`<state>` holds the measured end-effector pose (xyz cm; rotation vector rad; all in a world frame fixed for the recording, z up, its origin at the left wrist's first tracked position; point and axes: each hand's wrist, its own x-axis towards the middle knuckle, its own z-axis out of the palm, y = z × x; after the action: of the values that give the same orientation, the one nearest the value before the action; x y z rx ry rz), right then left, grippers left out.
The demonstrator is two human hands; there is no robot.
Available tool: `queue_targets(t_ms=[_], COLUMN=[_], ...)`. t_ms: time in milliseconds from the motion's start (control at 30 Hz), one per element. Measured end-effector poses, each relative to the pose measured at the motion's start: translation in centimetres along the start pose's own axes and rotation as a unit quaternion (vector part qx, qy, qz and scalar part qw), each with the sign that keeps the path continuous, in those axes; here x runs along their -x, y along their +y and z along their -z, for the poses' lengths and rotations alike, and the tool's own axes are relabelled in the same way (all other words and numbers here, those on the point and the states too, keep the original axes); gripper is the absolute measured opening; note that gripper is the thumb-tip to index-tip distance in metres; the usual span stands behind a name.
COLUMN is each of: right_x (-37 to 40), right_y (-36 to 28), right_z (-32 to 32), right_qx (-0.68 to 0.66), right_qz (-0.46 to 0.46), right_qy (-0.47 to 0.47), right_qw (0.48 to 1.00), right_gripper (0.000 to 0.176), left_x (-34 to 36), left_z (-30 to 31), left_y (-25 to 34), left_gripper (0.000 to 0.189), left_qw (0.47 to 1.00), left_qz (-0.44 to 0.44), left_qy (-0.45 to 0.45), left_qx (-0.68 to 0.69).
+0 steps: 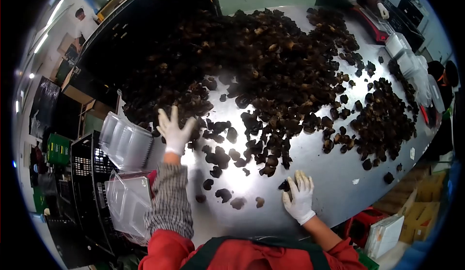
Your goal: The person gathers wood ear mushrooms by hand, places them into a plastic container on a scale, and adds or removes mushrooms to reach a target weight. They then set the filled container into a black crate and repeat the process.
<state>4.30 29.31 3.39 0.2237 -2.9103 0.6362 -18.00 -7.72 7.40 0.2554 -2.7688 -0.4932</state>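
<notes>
A big heap of dark dried fungus pieces (pixel 261 61) covers a shiny steel table (pixel 334 173). My left hand (pixel 175 130), in a white glove, is stretched forward with fingers spread, resting at the near-left edge of the heap. My right hand (pixel 299 197), also gloved, lies flat near the table's front edge, its fingers touching one dark piece (pixel 285 185). Loose pieces (pixel 220 159) are scattered between my two hands.
Clear plastic clamshell boxes (pixel 127 141) are stacked at the left on black crates (pixel 87 168). A smaller heap (pixel 385 120) lies at the right. Another person's gloved hands (pixel 382 11) work at a scale at the far right. White containers (pixel 404 52) stand there too.
</notes>
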Motion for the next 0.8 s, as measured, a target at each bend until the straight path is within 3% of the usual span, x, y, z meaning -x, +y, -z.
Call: queue_targets(t_ms=[67,100,133,267,333,400,500,600,633,667,700,800], right_x=[0.1,0.2,0.0,0.2,0.0,0.0,0.2,-0.3,-0.8,-1.4,-3.4,-12.2], right_y=[0.1,0.2,0.2,0.1,0.1,0.2,0.1,0.6,1.1,1.7,2.5,6.7], right_z=[-0.1,-0.2,-0.2,-0.1,0.0,-0.2,0.0,0.7,0.9,1.3,2.0,4.1], right_qx=[0.004,0.003,0.002,0.000,0.014,0.010,-0.002,-0.057,-0.083,-0.109,-0.100,-0.050], right_qz=[0.001,0.000,0.000,-0.001,0.006,0.006,0.009,0.022,0.027,0.029,0.029,0.023], right_qy=[0.005,0.006,0.005,-0.005,-0.007,-0.008,-0.016,-0.006,0.015,0.037,0.063,0.142], right_qw=[1.000,1.000,1.000,1.000,1.000,1.000,1.000,0.998,0.996,0.993,0.993,0.988], right_gripper=[0.050,0.050,0.050,0.051,0.051,0.051,0.049,0.046,0.046,0.046,0.044,0.044], left_x=[-3.6,-4.0,-3.6,4.1,10.4,15.6,16.2,14.0,13.3,11.9,10.8,8.5], left_z=[-2.3,-2.4,-3.1,-2.3,0.3,1.3,4.9,6.3,5.6,5.6,5.3,3.8], left_y=[-3.1,-2.8,-2.2,1.8,5.6,7.2,9.2,9.2,8.5,7.8,6.8,4.5], left_gripper=[0.087,0.088,0.088,0.084,0.083,0.079,0.064,0.043,0.035,0.030,0.030,0.037], left_qw=[0.986,0.967,0.964,0.982,0.959,0.947,0.923,0.913,0.889,0.929,0.944,0.989], left_qz=[0.157,0.230,0.230,-0.025,-0.122,-0.214,-0.161,-0.066,0.039,-0.028,0.007,-0.068], left_qy=[-0.038,-0.106,-0.131,-0.189,-0.256,-0.239,-0.314,-0.234,-0.200,-0.124,-0.102,-0.016], left_qx=[-0.041,-0.003,-0.021,0.006,-0.019,0.017,0.152,0.328,0.409,0.349,0.315,0.134])
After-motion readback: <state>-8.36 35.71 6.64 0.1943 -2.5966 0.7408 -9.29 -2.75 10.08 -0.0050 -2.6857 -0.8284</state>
